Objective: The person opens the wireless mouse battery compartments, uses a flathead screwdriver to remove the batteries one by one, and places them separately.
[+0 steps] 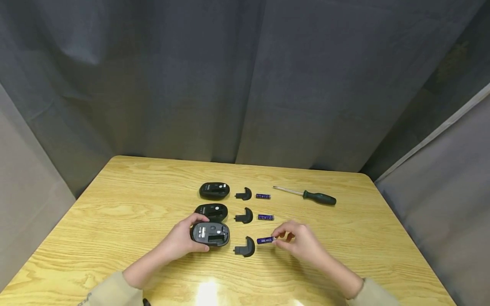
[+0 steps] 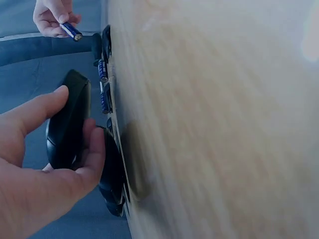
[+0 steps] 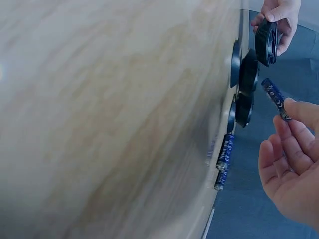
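Observation:
My left hand (image 1: 183, 238) grips a black computer mouse (image 1: 211, 234) by its sides, underside up, with its battery slot uncovered. In the left wrist view that mouse (image 2: 70, 119) is raised off the table, thumb on one side and fingers on the other. Between thumb and fingertips, my right hand (image 1: 300, 241) pinches a purple-blue battery (image 1: 265, 240) by one end. The right wrist view has the battery (image 3: 275, 98) up in the air, its other end pointing toward the held mouse. A black battery cover (image 1: 245, 247) lies on the table between the two hands.
Behind the held mouse lie a second upturned mouse (image 1: 212, 211) and a third (image 1: 214, 191). To their right are two more covers (image 1: 244, 216) (image 1: 244, 194) and two batteries (image 1: 266, 217) (image 1: 263, 196). A screwdriver (image 1: 319, 198) lies at the back right of the wooden table (image 1: 134, 204).

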`<state>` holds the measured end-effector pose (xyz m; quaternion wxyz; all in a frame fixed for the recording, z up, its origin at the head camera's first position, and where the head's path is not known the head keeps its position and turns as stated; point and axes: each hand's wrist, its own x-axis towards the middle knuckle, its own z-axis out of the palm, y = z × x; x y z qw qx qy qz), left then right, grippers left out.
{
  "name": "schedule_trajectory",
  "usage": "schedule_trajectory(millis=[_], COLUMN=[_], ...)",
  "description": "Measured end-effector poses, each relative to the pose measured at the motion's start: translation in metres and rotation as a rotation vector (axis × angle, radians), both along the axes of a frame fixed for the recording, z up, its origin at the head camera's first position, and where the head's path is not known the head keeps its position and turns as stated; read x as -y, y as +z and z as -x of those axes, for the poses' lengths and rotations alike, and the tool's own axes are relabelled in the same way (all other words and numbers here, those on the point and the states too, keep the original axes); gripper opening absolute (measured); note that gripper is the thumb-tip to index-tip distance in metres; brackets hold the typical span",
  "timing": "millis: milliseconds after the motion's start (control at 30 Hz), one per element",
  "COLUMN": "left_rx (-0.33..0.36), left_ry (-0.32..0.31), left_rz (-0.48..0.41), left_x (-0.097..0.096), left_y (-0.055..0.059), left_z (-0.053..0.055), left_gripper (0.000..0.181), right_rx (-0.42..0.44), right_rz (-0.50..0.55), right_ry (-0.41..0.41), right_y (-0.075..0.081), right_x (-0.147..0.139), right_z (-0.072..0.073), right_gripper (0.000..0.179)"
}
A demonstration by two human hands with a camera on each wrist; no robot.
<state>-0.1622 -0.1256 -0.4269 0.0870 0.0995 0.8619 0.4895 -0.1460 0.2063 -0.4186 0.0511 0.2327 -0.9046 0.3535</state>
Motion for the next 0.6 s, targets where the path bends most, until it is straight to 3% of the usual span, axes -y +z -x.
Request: schedule_trajectory(millis=[267, 600], left_rx=[-0.028, -0.005], left_ry=[0.002, -0.021], left_rz=[0.102, 0.163], left_x=[-0.001, -0.001], left_y=[-0.005, -0.006], left_z=[-0.001, 0.000], left_gripper=[0.068, 0.064], right_rx=[0.036, 0.120], right_rz=[-0.076, -0.157], right_ry=[-0.017, 0.007], right_y=[-0.011, -0.013], right_x=[-0.001, -0.002], right_z=[0.003, 0.009], right_gripper=[0.014, 0.010])
